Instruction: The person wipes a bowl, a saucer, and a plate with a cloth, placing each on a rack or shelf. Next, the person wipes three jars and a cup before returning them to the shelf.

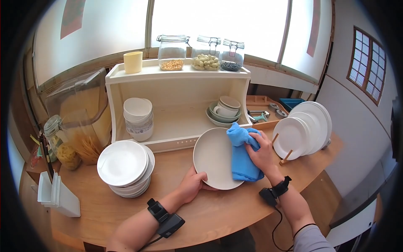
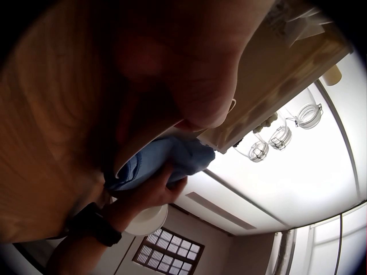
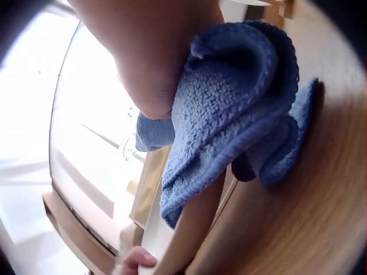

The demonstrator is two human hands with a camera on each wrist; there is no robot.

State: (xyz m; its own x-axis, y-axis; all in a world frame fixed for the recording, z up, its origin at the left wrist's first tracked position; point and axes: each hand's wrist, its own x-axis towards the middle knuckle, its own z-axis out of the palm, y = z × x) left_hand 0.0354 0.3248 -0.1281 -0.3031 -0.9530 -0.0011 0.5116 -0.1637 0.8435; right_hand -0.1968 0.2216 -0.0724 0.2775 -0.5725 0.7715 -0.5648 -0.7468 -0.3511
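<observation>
Big plate [image 1: 213, 157]: It was tilted, in front of the white shelf [image 1: 178, 145].
Left hand [image 1: 193, 185]: It held the plate's edge between 7 and 8 o'clock, thumb on top, fingers pinching the rim.
Right hand [image 1: 262, 153]: Its fingers were curled round the blue cloth [image 1: 245, 161], at the plate's 3 o'clock side.
Plate pile [image 1: 124, 164]: It sat on the desk [image 1: 184, 222], at 9 o'clock from the big plate.
Standing plates [image 1: 289, 136]: They leaned in a row between 2 and 3 o'clock.
</observation>
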